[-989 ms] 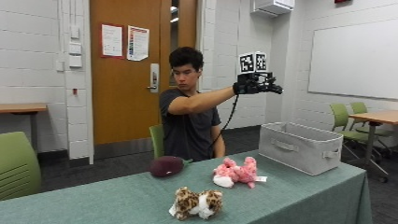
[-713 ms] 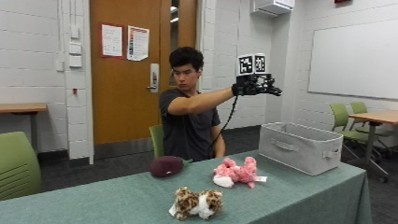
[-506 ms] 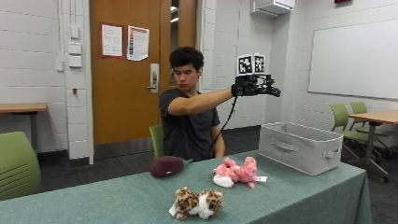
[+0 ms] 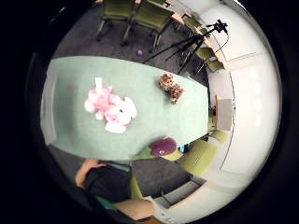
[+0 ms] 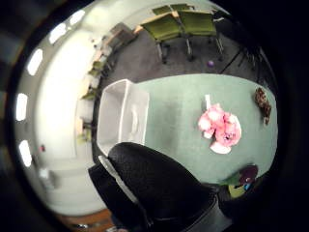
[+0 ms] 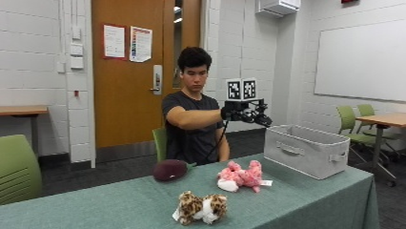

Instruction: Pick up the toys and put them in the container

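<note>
Overhead, gloved right hand [image 6: 246, 113], pink toy [image 6: 241, 175], grey container [image 6: 306, 150], no writing legible.

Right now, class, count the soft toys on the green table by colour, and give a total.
Pink toy: 1
Spotted brown and white toy: 1
Dark purple toy: 1
Total: 3 toys, all lying on the table, none in the grey container.
</note>
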Available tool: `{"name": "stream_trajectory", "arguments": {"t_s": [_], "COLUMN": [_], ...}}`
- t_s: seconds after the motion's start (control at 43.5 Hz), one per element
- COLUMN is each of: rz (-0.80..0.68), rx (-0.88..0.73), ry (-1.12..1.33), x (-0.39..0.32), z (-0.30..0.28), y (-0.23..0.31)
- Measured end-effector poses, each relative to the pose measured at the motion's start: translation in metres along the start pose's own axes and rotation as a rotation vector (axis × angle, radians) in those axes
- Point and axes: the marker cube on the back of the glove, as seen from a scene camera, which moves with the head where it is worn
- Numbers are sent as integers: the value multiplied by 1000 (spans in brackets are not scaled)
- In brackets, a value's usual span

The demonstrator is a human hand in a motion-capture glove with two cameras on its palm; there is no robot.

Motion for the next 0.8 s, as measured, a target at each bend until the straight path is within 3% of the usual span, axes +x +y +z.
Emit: {"name": "stream_trajectory", "arguments": {"t_s": [0.368, 0.805], "rz": [3, 50], "rx": [-124, -187], "ry": [-6, 17], "x": [31, 60], "z": [138, 205], "y": [-10, 1]}}
